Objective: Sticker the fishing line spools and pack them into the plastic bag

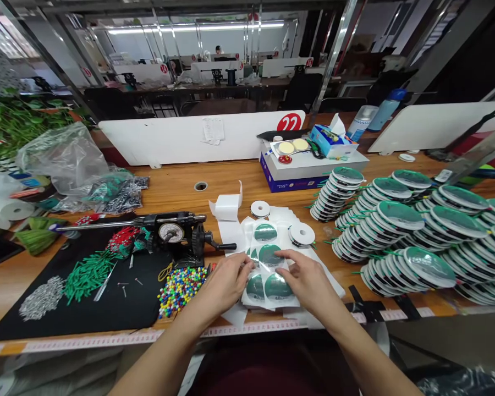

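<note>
Sheets of round green stickers [277, 286] lie on white backing paper in front of me. My left hand [230, 278] is at their left side, its fingers curled and pressed together; what sits in the pinch is hidden. From the right, my right hand [307, 275] reaches over the sheet with thumb and index finger apart. Its index fingertip is at the right edge of a green sticker [269, 255] in the middle. A white spool [302, 235] lies flat just beyond that hand, and a second white spool [260, 208] is farther back.
Stacks of green-topped spools [400, 217] fill the right side. On the left stands a black hand-crank winder [177, 231], near colourful beads [181, 289] and green tubes [88, 275] on a black mat [136, 316]. A box [313, 173] with tissues [333, 142] is behind.
</note>
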`<state>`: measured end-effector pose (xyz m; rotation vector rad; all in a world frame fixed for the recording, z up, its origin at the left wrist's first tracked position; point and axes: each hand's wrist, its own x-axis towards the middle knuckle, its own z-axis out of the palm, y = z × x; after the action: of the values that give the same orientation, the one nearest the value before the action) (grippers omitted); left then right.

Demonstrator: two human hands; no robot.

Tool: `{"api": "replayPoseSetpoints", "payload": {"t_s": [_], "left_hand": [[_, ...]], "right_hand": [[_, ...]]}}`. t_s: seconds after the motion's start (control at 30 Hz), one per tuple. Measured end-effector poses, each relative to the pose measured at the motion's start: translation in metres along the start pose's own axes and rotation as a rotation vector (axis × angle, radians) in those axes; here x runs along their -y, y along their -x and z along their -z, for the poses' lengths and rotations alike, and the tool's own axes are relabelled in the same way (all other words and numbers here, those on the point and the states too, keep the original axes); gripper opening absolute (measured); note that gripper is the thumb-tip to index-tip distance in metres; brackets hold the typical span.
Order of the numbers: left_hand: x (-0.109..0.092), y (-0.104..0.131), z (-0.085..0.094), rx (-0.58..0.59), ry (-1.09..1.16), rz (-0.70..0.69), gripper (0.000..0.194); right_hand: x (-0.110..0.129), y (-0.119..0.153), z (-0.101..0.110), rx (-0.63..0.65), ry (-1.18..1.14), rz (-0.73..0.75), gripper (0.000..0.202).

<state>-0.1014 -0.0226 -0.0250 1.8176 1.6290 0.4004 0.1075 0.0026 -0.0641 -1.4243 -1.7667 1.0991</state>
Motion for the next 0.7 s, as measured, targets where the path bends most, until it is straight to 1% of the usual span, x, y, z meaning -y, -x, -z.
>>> {"api": "replayPoseSetpoints", "payload": {"t_s": [0.07,0.1,0.17,0.23,0.27,0.33,0.43,0.5,0.57,0.63,0.67,0.7], "left_hand": [[-0.002,0.0,0.0,-0.02,-0.027,-0.024,0.03],[-0.002,0.0,0.0,-0.032,-0.043,-0.038,0.03],[-0.003,0.001,-0.001,-0.049,-0.07,-0.047,0.033],[-0.005,0.001,-0.001,-0.054,-0.04,-0.026,0.041],[-0.006,0.0,-0.002,-0.055,0.028,-0.012,0.046],[-0.009,-0.005,-0.005,-0.057,0.288,0.009,0.057],[-0.015,-0.018,-0.011,-0.111,0.755,0.032,0.065],[-0.018,-0.028,-0.014,-0.187,0.932,0.037,0.066],[-0.022,-0.035,-0.015,-0.215,0.995,0.046,0.065],[-0.028,-0.038,-0.015,-0.173,0.997,0.044,0.062],[-0.032,-0.038,-0.015,-0.142,0.984,0.034,0.061],[-0.036,-0.038,-0.016,-0.112,0.967,0.019,0.06]], "right_hand": [[0.002,0.004,0.009,-0.087,0.013,0.078,0.027],[0.003,0.006,0.014,-0.118,-0.032,0.097,0.025],[0.003,0.013,0.024,-0.147,-0.187,0.081,0.028],[0.003,0.023,0.031,-0.156,-0.343,0.034,0.037],[0.002,0.028,0.033,-0.147,-0.392,0.012,0.04],[0.002,0.04,0.032,-0.109,-0.426,0.006,0.042],[0.002,0.056,0.023,-0.034,-0.348,0.064,0.033],[0.003,0.06,0.02,-0.04,-0.226,0.157,0.025],[0.006,0.057,0.023,-0.142,-0.066,0.296,0.019],[0.012,0.047,0.03,-0.286,0.078,0.453,0.013],[0.015,0.039,0.034,-0.341,0.129,0.527,0.011],[0.017,0.031,0.038,-0.37,0.165,0.589,0.01]]}}
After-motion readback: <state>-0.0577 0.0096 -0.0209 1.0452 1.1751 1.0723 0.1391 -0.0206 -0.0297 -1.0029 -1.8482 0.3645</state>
